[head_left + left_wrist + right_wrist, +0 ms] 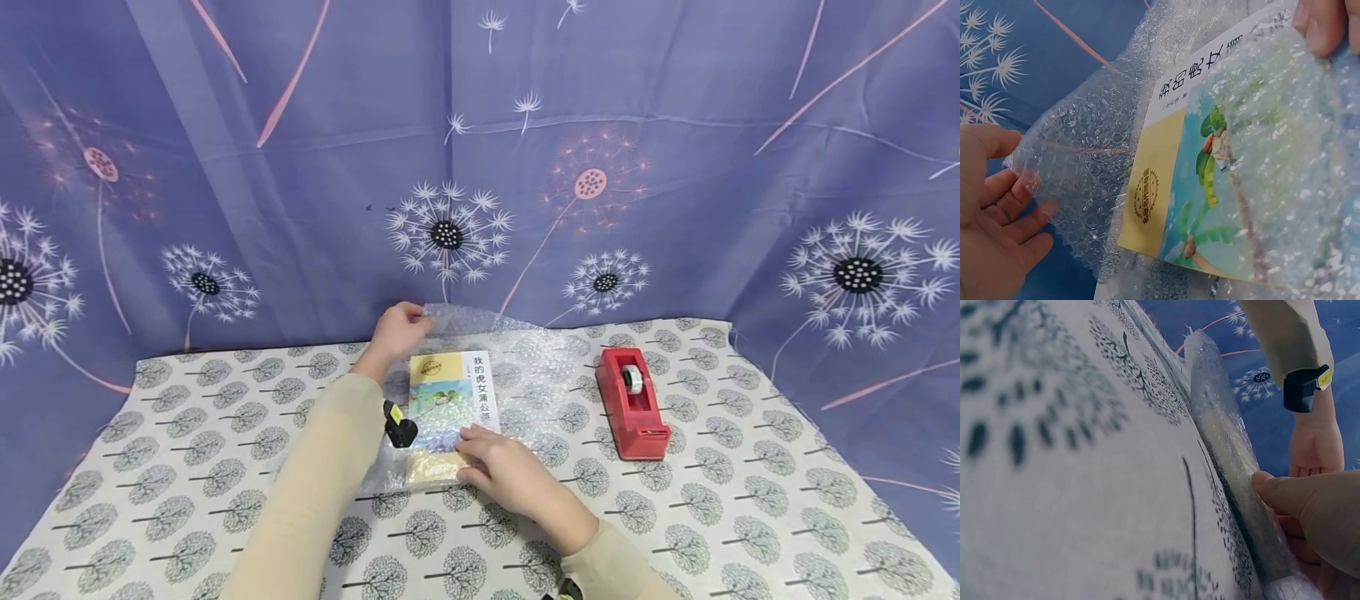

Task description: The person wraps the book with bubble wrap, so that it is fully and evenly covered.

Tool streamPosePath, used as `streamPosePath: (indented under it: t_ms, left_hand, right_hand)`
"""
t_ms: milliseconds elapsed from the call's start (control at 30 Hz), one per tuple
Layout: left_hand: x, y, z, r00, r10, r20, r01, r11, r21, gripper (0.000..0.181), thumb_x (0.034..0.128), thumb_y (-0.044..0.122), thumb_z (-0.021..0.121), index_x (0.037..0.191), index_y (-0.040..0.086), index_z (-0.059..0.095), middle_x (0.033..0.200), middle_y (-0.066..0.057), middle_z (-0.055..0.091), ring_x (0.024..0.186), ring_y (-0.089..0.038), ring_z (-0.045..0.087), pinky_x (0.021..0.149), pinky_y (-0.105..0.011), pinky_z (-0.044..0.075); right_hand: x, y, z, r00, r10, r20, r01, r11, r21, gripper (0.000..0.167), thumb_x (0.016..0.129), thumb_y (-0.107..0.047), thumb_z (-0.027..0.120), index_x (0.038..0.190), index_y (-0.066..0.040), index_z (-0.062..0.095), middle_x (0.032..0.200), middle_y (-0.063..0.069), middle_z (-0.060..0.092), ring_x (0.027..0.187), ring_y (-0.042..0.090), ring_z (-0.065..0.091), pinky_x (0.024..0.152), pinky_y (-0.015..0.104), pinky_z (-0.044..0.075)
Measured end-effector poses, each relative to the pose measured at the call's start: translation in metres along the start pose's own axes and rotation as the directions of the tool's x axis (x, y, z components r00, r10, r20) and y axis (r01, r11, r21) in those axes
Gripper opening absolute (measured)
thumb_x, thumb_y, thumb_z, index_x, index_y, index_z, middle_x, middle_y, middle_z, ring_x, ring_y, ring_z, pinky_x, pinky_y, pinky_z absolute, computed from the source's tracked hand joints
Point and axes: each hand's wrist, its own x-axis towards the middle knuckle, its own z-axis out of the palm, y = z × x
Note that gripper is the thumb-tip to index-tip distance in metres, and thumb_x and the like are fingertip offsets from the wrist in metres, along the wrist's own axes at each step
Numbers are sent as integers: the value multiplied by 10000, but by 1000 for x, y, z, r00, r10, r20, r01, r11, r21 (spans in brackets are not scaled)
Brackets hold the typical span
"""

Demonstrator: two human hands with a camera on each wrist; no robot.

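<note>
A paperback book (444, 388) with a yellow, blue and white cover lies on a sheet of bubble wrap (536, 358). A flap of the clear wrap covers the book's lower part, while its top stays bare. My left hand (400, 332) pinches the far left corner of the sheet between thumb and fingers, lifted above the cloth; the left wrist view shows this bubble wrap (1079, 144) stretching from the hand. With its fingertips, my right hand (510, 471) presses the flap onto the book's lower right. In the right wrist view, the right thumb (1279, 490) rests on the wrapped book edge.
A red tape dispenser (630, 417) with a roll of tape (633, 379) stands right of the wrap. Beneath everything is a white tablecloth (420, 571) printed with trees. A purple dandelion curtain (337, 208) hangs behind the table.
</note>
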Motion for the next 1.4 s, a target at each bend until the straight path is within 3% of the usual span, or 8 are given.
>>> streamPosePath:
  t_ms: [367, 567, 800, 1033, 1267, 1400]
  left_hand:
    - [-8, -5, 4, 992, 114, -48, -117, 991, -62, 342, 940, 262, 570, 1221, 70, 609, 1152, -137, 625, 996, -251, 555, 809, -368, 488]
    - [-16, -4, 8, 984, 168, -54, -171, 983, -70, 238, 941, 207, 576, 1098, 49, 660, 1164, -120, 657, 1016, -248, 592, 859, -368, 512]
    - [-31, -10, 12, 980, 193, 42, -193, 981, -9, 191, 954, 177, 549, 1066, 50, 638, 1113, -116, 661, 1076, -265, 601, 936, -414, 502]
    - [-47, -12, 14, 955, 265, 130, -274, 960, 60, 154, 964, 145, 505, 1024, 38, 598, 1113, -117, 646, 1082, -282, 595, 944, -440, 496]
    - [-60, -16, 21, 937, 282, 205, -315, 937, 152, 123, 959, 117, 504, 991, 53, 604, 1177, -96, 638, 1202, -323, 550, 1031, -475, 443]
    - [-68, -16, 26, 921, 305, 242, -363, 897, 251, 74, 937, 90, 537, 952, 72, 607, 1036, -64, 665, 1006, -272, 625, 936, -432, 505]
  right_hand:
    - [0, -3, 2, 1000, 7, 21, -7, 1000, 11, 462, 888, -336, 624, 1257, -58, 600, 1372, 102, 542, 1293, 242, 493, 1080, 413, 402]
    - [0, -2, 5, 1000, 14, 3, -14, 1000, 22, 456, 883, -326, 633, 1247, -52, 606, 1360, 100, 554, 1283, 247, 503, 1080, 414, 403]
    - [-3, -1, 6, 1000, 22, -1, -22, 999, 24, 450, 883, -321, 633, 1242, -50, 608, 1352, 109, 559, 1277, 259, 508, 1079, 416, 402]
    - [-3, -1, 5, 1000, 8, -12, -8, 1000, 22, 448, 881, -315, 636, 1238, -45, 609, 1346, 119, 563, 1274, 266, 510, 1077, 422, 403]
    - [-1, -1, 2, 1000, 3, -19, -3, 1000, 25, 447, 878, -312, 640, 1236, -46, 612, 1344, 115, 565, 1275, 262, 509, 1078, 425, 400]
    - [0, 0, 1, 1000, 2, -23, -2, 1000, 19, 449, 875, -311, 643, 1236, -46, 611, 1346, 116, 563, 1275, 263, 509, 1079, 426, 401]
